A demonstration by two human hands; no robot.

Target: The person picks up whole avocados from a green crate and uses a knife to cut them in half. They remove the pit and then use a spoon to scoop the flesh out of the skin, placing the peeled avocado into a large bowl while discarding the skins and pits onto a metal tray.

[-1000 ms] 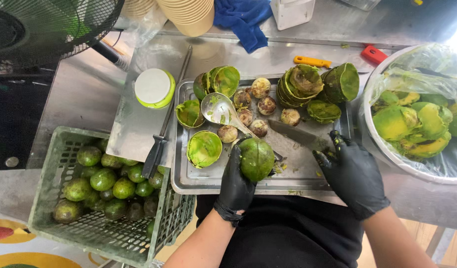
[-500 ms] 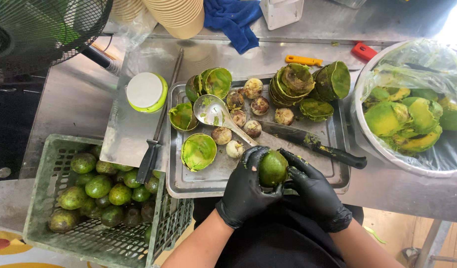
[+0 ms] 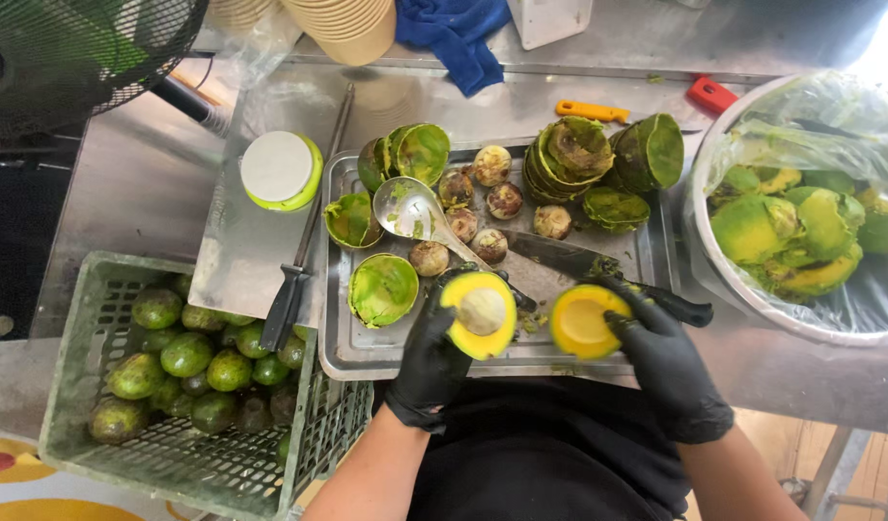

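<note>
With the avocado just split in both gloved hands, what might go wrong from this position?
1. The pit half in the left hand is held over the tray's near rim; slick gloves might let it drop.
2. The knife lies on the tray just beyond the right hand, so a reach forward may brush the blade.
3. The pit might slip out and roll away.

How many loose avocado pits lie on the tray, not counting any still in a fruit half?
7 loose pits on the tray: three in a back row, one near the stacked skins, three by the spoon. Skins may hide more.
</note>
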